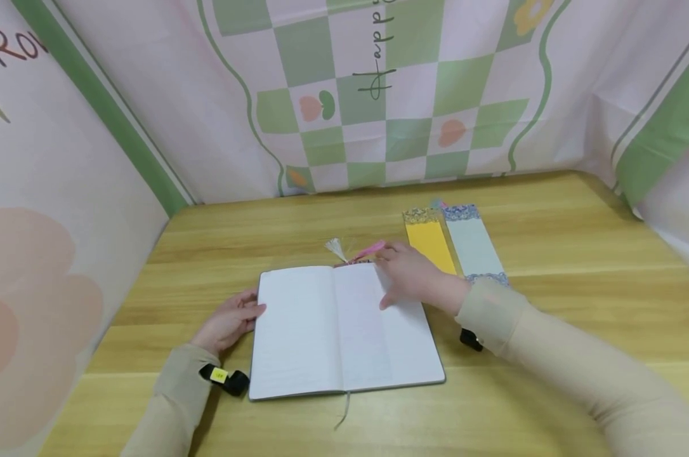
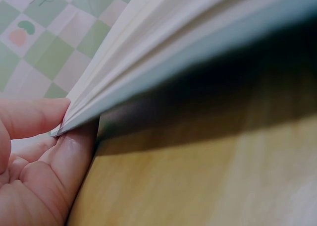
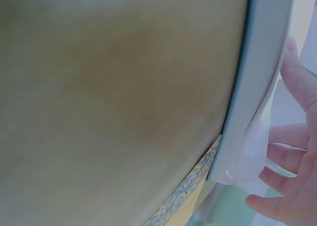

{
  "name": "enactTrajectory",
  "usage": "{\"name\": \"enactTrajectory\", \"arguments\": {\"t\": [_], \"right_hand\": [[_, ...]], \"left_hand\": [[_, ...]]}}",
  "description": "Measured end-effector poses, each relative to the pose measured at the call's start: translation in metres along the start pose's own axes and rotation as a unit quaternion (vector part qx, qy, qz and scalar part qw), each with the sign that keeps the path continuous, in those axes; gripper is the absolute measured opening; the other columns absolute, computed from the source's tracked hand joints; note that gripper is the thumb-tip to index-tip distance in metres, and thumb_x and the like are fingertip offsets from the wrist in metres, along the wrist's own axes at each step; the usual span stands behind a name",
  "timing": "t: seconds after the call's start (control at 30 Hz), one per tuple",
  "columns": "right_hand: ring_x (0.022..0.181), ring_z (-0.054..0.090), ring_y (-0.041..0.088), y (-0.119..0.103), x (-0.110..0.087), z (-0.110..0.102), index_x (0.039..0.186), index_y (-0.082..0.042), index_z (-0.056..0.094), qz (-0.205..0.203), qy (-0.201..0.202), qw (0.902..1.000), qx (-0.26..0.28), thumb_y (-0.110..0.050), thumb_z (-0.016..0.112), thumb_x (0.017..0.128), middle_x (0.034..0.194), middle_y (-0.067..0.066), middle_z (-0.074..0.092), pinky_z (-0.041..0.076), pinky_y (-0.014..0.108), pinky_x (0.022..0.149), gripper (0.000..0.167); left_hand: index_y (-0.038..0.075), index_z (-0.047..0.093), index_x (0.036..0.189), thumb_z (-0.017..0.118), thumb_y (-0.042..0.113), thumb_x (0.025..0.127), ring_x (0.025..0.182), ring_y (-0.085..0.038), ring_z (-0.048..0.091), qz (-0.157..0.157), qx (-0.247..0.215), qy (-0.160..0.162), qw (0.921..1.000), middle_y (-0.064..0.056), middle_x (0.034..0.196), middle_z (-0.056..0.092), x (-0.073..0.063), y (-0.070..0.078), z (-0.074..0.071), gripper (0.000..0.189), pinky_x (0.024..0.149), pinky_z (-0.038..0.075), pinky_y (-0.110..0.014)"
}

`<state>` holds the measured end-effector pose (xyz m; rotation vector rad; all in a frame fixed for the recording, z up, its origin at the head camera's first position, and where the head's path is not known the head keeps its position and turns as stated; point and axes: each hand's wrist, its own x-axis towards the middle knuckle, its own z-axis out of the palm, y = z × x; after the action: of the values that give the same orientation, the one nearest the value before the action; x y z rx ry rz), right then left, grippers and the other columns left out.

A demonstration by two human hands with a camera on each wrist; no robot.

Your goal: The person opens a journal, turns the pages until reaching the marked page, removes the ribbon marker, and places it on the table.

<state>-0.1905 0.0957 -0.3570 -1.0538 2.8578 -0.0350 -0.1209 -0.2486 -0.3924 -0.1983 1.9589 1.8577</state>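
Your sleeve (image 1: 556,358), near | left hand (image 1: 228,322) pinches notebook's (image 1: 347,336) left edge | right hand (image 1: 411,274) spread, contact unclear | pages (image 1: 293,304) likely soft; hold cover (image 2: 198,60)

The notebook (image 1: 295,343) at lower centre is white inside and grey-edged, the tassel (image 1: 370,250) above it pink. Right of centre, a yellow bookmark (image 1: 427,240) and pale blue bookmark (image 1: 474,246) carry lacy blue patterning; green-and-white checks fill the upper cloth (image 1: 407,101).
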Motion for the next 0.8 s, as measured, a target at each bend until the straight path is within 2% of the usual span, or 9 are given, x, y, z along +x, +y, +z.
{"name": "enactTrajectory", "arguments": {"t": [0.13,0.23,0.37,0.47,0.53,0.63,0.8], "right_hand": [[0.127,0.043,0.040,-0.002,-0.005,0.000,0.127,0.004,0.056,-0.013,0.013,0.9998,0.006,-0.049,0.079,0.069,0.133,0.020,0.053,0.032,0.048,0.109,0.082],[0.120,0.050,0.037,-0.004,-0.011,-0.002,0.127,0.000,0.056,-0.010,0.011,0.9990,0.043,-0.040,0.081,0.070,0.128,0.018,0.057,0.041,0.047,0.102,0.075],[0.109,0.058,0.033,-0.006,-0.019,-0.005,0.125,-0.004,0.059,-0.031,0.022,0.9976,0.058,-0.019,0.080,0.074,0.119,0.016,0.061,0.051,0.045,0.088,0.058],[0.106,0.060,0.031,-0.009,-0.025,-0.007,0.120,-0.006,0.063,-0.054,0.040,0.9962,0.056,0.000,0.073,0.077,0.115,0.014,0.064,0.053,0.042,0.084,0.045],[0.104,0.062,0.030,-0.010,-0.028,-0.008,0.117,-0.006,0.065,-0.064,0.048,0.9944,0.068,0.009,0.066,0.077,0.112,0.013,0.065,0.054,0.040,0.082,0.042],[0.103,0.062,0.028,-0.011,-0.032,-0.011,0.114,-0.006,0.067,-0.072,0.053,0.9906,0.104,0.013,0.061,0.077,0.110,0.011,0.066,0.054,0.038,0.082,0.042],[0.094,0.063,0.022,-0.011,-0.038,-0.017,0.112,-0.005,0.067,-0.096,0.061,0.9784,0.173,0.007,0.064,0.080,0.109,0.009,0.066,0.054,0.033,0.077,0.035]], "left_hand": [[-0.008,0.023,0.145,0.048,0.004,0.097,0.089,-0.006,0.061,-0.002,-0.001,0.003,1.0000,0.002,0.104,0.063,0.000,0.000,0.000,0.056,0.079,0.051,-0.022],[-0.008,0.022,0.145,0.049,0.004,0.097,0.089,-0.006,0.061,-0.003,-0.002,0.005,1.0000,0.001,0.105,0.063,0.001,0.000,0.001,0.056,0.079,0.051,-0.022],[-0.008,0.023,0.144,0.049,0.004,0.097,0.089,-0.006,0.061,-0.002,0.001,0.006,1.0000,0.001,0.104,0.063,0.001,-0.001,0.001,0.056,0.079,0.051,-0.022],[-0.007,0.025,0.144,0.049,0.005,0.097,0.089,-0.006,0.061,-0.003,0.002,0.008,1.0000,0.001,0.105,0.063,0.001,-0.001,0.000,0.055,0.079,0.051,-0.022],[-0.006,0.026,0.144,0.049,0.005,0.097,0.089,-0.006,0.061,-0.007,0.002,0.012,0.9999,0.000,0.106,0.063,0.002,-0.002,0.000,0.054,0.079,0.051,-0.022],[-0.006,0.026,0.145,0.049,0.005,0.097,0.090,-0.007,0.061,-0.009,0.002,0.014,0.9999,-0.001,0.108,0.062,0.002,-0.002,0.000,0.055,0.080,0.051,-0.022],[-0.006,0.025,0.145,0.049,0.006,0.097,0.091,-0.006,0.061,-0.009,0.004,0.011,0.9999,-0.001,0.108,0.062,0.001,-0.001,-0.002,0.055,0.080,0.051,-0.022]]}}
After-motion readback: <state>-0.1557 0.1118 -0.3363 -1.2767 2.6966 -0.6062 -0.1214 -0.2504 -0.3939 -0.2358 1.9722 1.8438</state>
